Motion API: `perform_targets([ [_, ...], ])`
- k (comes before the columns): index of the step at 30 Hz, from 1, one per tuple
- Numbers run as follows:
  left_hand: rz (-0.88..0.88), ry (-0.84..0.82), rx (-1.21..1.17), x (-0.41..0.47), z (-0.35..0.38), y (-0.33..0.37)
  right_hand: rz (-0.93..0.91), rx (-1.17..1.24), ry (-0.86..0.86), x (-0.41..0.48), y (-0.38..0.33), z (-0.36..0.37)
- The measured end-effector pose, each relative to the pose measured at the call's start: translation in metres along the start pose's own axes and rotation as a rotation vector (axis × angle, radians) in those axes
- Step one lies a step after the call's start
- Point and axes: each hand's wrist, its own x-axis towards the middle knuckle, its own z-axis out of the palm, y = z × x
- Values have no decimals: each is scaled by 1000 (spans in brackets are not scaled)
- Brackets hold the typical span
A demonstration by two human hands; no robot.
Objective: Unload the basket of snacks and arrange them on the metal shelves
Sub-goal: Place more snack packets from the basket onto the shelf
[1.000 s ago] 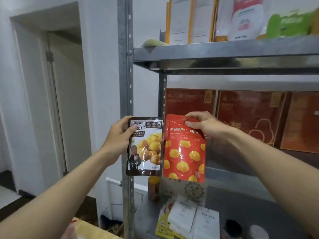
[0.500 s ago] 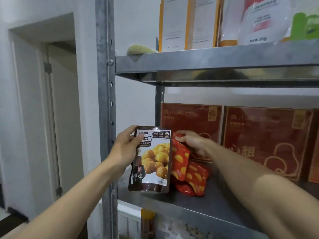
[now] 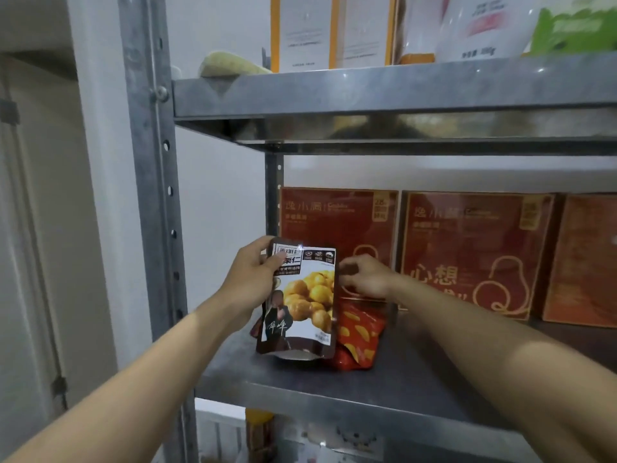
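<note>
1. Centrally, a left hand (image 3: 252, 284) reaches in from the lower left and grips a dark brown glossy snack pouch (image 3: 302, 305), printed with yellow chestnuts, by its upper left edge. The thumb lies across the front and the fingers wrap behind.
2. That brown pouch stands upright over the left front part of a grey metal middle shelf (image 3: 417, 379). Its bottom edge is at the shelf surface, though whether it rests there cannot be told.
3. A red foil snack pouch with yellow shapes (image 3: 359, 334) lies on the same shelf, just behind and to the right of the brown pouch, which partly hides it.
4. A right hand (image 3: 365, 279) reaches in from the lower right and hovers above the red pouch, beside the brown pouch's top right corner. Its fingers are curled, but whether they pinch anything cannot be told.
5. Three flat red cardboard boxes with gold lettering stand side by side at the back of the middle shelf: one behind the hands (image 3: 337, 222), one to its right (image 3: 477, 252), one at the frame's right edge (image 3: 584, 262).
6. A grey metal upper shelf (image 3: 367, 91) carries white boxes with orange edges (image 3: 300, 28), a white bag (image 3: 474, 25) and a green packet (image 3: 574, 28).
7. A perforated grey metal upright post (image 3: 150, 162) stands at the left, against a white wall.
</note>
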Motion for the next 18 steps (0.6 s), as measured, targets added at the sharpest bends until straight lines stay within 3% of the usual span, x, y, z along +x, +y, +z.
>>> perform_targets([
  [6,19,-118,-4,0,59,17,31,-67,-17,-66,35,-55],
  [18,-174,-216,95,-10,198,-23,123,-160,88,-187,126,-136],
])
